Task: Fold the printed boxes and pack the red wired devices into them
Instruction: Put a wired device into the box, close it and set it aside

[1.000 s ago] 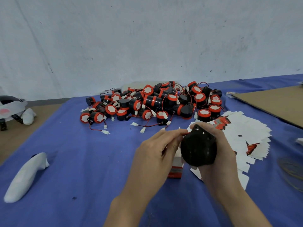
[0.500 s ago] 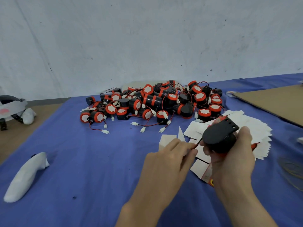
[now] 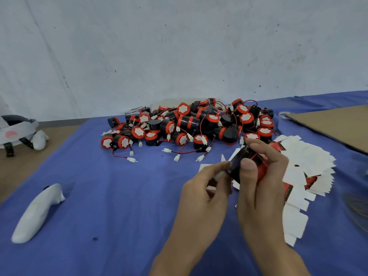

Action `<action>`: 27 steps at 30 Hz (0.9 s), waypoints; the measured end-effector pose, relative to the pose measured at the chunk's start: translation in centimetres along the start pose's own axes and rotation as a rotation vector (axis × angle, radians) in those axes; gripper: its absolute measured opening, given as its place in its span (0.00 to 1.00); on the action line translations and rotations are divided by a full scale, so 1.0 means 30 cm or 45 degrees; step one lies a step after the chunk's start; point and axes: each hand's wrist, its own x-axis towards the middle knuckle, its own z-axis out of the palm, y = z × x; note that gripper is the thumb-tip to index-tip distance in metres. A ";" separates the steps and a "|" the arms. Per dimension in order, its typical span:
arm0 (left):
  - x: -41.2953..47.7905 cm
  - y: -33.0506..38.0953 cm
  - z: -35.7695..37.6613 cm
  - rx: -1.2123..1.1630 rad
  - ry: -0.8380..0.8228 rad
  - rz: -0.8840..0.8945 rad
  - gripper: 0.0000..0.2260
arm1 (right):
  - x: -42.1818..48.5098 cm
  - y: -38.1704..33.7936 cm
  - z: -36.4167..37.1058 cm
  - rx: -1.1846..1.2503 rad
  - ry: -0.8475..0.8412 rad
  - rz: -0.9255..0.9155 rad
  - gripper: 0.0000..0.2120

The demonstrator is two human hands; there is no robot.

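- Hands up close: the right hand is wrapped round one red and black device, thumb across the front and fingers curled over the top. So that's a full grip, with the device held up off the cloth.
- The left hand is right beside that grip, fingers curled. Thumb and forefinger pinch a pale bit that touches the device's black end. Can't tell if it's the plug or something else.
- Just behind the left fingers a white box peeks out, mostly hidden.
- Under the grip and spreading out to its right is a fanned stack of flat boxes, mostly white, with some red and black print showing.
- Blue cloth lies under all of it.
- Well off to the left of the grip, a white handle-shaped thing lies on the cloth.
- Beyond the grip sits the big pile of devices: red caps, black bodies, thin wires with white plugs.
- Far right there's a cardboard sheet, far left a white headset, and a grey wall behind.
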 end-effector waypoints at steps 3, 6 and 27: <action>-0.004 -0.003 -0.004 -0.056 0.034 0.013 0.09 | 0.001 -0.003 0.000 0.122 -0.079 0.101 0.13; -0.001 -0.009 -0.008 -0.057 0.201 0.058 0.09 | 0.004 0.006 -0.008 0.252 -0.141 0.179 0.11; -0.011 -0.012 0.012 0.547 0.294 0.516 0.13 | 0.041 -0.002 -0.055 0.414 -0.162 0.516 0.30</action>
